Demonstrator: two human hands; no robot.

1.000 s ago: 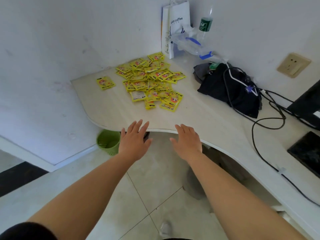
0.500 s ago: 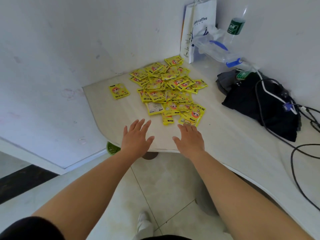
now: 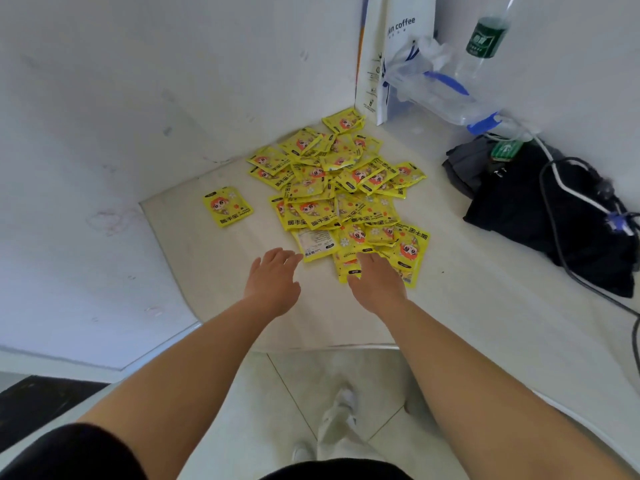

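Pile of yellow packets (image 3: 343, 188) lay heaped on the pale table (image 3: 467, 306), toward the corner where the two white walls met. Packets overlapped one another, most printed side up; one packet at the near edge (image 3: 315, 244) showed its white back. A lone packet (image 3: 227, 206) sat apart to the left of the heap, flat on the table.

Right hand (image 3: 375, 282) was over the near edge of the pile, palm down, fingers straight and together, covering part of the closest packets. Could not tell whether it pressed on them or hovered just above. Left hand (image 3: 273, 280) was beside it, palm down, fingers straight and slightly spread, tips just short of the white-backed packet. Neither hand gripped anything.

Behind the pile, a white paper bag (image 3: 398, 46) printed "coffee" stood upright in the corner. A clear plastic box (image 3: 440, 95) with blue clips lay tilted just beside it, and a bottle (image 3: 485, 36) with a green label stood behind that. To the right, well apart from the pile, a black bag (image 3: 540, 209) lay with cables (image 3: 550, 220) looped over it.
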